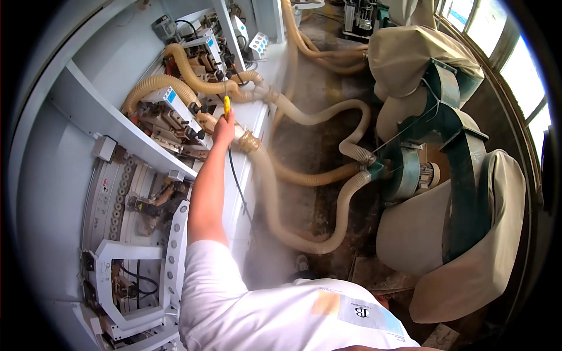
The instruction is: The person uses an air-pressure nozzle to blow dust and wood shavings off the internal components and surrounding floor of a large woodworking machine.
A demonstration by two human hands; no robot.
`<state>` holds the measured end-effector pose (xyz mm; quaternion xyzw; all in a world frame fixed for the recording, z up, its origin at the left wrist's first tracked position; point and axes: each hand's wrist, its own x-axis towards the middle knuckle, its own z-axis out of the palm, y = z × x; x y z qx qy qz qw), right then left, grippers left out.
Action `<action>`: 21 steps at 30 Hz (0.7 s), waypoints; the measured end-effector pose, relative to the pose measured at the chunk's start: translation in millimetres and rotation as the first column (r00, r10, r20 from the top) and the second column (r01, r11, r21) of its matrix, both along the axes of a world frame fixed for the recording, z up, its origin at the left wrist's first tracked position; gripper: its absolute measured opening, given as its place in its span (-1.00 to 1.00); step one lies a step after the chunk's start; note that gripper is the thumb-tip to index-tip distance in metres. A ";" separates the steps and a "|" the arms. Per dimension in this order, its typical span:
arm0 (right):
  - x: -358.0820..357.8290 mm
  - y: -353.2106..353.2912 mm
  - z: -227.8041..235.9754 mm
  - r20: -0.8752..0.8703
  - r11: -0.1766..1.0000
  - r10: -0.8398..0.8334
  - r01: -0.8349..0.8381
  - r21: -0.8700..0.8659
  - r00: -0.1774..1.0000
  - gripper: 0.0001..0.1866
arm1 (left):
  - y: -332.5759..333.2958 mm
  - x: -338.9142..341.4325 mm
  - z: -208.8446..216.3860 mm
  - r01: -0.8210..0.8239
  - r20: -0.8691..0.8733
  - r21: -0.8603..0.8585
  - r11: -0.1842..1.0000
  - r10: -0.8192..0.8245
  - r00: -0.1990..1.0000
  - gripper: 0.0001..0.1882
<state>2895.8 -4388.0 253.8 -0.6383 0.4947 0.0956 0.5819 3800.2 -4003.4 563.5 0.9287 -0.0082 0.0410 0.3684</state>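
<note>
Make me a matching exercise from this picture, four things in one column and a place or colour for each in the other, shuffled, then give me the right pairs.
Things:
1. Yellow tool
2. Round blower casing
3. Shirt
4. Cloth bags

Place or colour:
A. White, on the person's body
B. Beige, toward the right of the view
C. Gripped in the left hand
D. Green, beside a motor

Right pairs: 1-C, 2-D, 3-A, 4-B.
</note>
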 end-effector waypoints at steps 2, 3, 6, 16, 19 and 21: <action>-1.6 13.4 32.0 -0.033 0.992 -0.118 0.119 0.049 0.992 -0.73 | -27.7 -14.4 -24.8 0.117 -0.088 0.059 0.991 -0.112 0.990 -0.22; 16.3 5.4 39.6 -0.035 0.989 -0.102 0.105 0.103 0.994 -0.73 | 3.4 -32.9 -30.1 0.097 -0.141 0.119 0.988 -0.080 0.987 -0.22; 37.8 -3.3 60.7 -0.008 0.987 -0.045 0.046 0.154 0.999 -0.72 | 39.0 -77.2 -53.1 -0.020 -0.094 0.146 0.989 0.034 0.995 -0.22; 67.7 -65.4 -15.9 0.177 0.877 0.481 -0.470 -0.102 0.859 -0.77 | 87.9 -264.8 -78.6 -0.300 0.048 -0.149 0.942 0.309 0.950 -0.27; 97.6 -104.4 -28.5 0.206 0.684 0.148 -0.250 0.685 0.967 -0.76 | 103.5 -358.3 -129.8 -0.388 -0.052 -0.076 0.919 0.385 0.922 -0.28; 92.2 -109.8 -49.9 0.102 0.650 0.082 -0.131 0.749 0.991 -0.77 | 93.3 -396.2 -185.9 -0.247 -0.368 -0.014 0.969 0.225 0.902 -0.25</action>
